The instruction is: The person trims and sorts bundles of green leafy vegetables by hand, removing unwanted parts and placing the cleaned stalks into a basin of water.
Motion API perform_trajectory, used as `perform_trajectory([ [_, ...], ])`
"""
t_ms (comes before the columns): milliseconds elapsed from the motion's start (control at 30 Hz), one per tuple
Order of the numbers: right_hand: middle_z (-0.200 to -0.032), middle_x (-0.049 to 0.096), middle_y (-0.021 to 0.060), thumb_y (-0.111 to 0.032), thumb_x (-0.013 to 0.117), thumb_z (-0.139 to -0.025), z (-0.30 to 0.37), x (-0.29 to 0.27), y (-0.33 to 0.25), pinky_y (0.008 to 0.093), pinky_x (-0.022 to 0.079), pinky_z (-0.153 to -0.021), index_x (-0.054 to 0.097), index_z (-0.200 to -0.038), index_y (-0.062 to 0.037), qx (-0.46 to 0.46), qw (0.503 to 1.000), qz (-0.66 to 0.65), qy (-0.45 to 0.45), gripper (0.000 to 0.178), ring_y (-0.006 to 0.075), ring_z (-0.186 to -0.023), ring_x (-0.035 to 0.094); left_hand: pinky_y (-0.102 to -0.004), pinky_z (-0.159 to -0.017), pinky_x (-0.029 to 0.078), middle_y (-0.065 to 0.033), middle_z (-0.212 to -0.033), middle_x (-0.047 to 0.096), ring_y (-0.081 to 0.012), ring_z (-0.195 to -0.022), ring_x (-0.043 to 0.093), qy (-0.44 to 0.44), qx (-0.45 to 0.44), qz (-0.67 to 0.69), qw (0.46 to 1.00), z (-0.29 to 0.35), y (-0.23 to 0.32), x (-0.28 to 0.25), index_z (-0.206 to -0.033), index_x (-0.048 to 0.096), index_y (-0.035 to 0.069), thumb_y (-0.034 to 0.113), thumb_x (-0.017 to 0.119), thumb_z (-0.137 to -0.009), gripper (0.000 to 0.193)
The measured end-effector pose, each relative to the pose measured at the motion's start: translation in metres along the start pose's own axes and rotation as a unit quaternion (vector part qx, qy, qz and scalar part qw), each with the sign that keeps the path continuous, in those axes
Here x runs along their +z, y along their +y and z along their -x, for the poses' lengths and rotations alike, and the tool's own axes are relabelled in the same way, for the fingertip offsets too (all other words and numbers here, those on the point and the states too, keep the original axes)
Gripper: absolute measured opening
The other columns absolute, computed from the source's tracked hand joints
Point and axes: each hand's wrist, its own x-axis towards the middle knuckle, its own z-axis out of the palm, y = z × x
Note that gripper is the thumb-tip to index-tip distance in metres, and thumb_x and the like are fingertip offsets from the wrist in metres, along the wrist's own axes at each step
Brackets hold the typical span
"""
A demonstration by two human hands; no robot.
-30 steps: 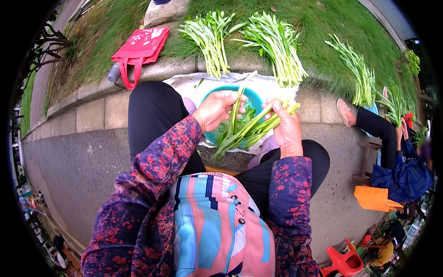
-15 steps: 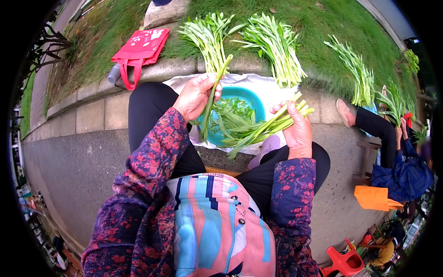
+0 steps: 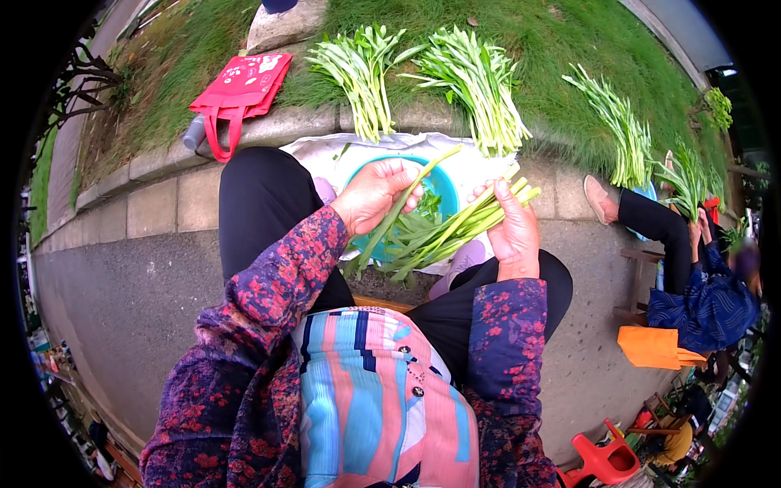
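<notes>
My left hand (image 3: 378,197) is closed on a single leafy green stalk (image 3: 439,159), pinched between thumb and fingers. The cut end points up to the right; the leaves trail down toward the lap. In my right hand (image 3: 514,234) is a small bunch of leafy green stalks (image 3: 465,232), thick ends up and leaves hanging left. Both hands are over a turquoise basin (image 3: 453,192) with torn green leaves (image 3: 431,205) inside. Hands and stalks hide much of the basin. It stands on a white sheet (image 3: 303,150) between my feet.
Two bundles of greens, the left (image 3: 366,88) and the right (image 3: 480,93), lie on the grass and kerb ahead. A red bag (image 3: 244,85) and grey bottle (image 3: 194,132) are left. Rightward, a seated person (image 3: 700,285) holds greens; a red stool (image 3: 604,457) stands lower right.
My left hand has moved right and slightly down with its stalk, which now leans further right, closer to my right hand. My right hand still grips the bunch.
</notes>
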Motion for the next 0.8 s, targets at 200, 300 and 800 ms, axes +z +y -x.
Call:
perform_trajectory([
  [200,-0.079,0.060,0.0059,-0.018,0.068,-0.082,-0.001,0.008,0.005,0.0300,0.050,-0.070,0.058,-0.091,-0.0039,0.001,0.999,0.004,0.036,0.019,0.0164,-0.072,0.059,-0.0266,-0.060,0.046,-0.0056,-0.080,0.059,-0.0132,-0.065,0.055,0.002,-0.020,0.040,0.999,-0.005,-0.011,0.010,-0.098,0.055,0.003,0.016,0.051,-0.093,0.014],
  [300,-0.076,0.059,0.0043,-0.015,0.069,-0.081,0.000,0.009,0.008,0.0265,0.047,-0.066,0.059,-0.096,-0.0014,0.010,0.999,0.038,0.015,0.023,0.0140,-0.069,0.057,-0.0264,-0.059,0.047,-0.0076,-0.080,0.058,-0.0138,-0.064,0.055,0.012,-0.033,0.034,0.999,-0.006,-0.010,0.019,-0.096,0.051,0.003,0.014,0.050,-0.093,0.011],
  [800,-0.085,0.060,0.0029,-0.010,0.069,-0.080,-0.002,0.021,0.014,0.0257,0.046,-0.068,0.060,-0.101,0.0006,0.020,0.997,0.069,0.014,0.025,0.0117,-0.074,0.057,-0.0260,-0.066,0.049,-0.0072,-0.087,0.061,-0.0153,-0.072,0.060,-0.001,-0.108,-0.044,0.993,-0.008,-0.014,0.027,-0.096,0.057,0.003,0.016,0.051,-0.093,0.014],
])
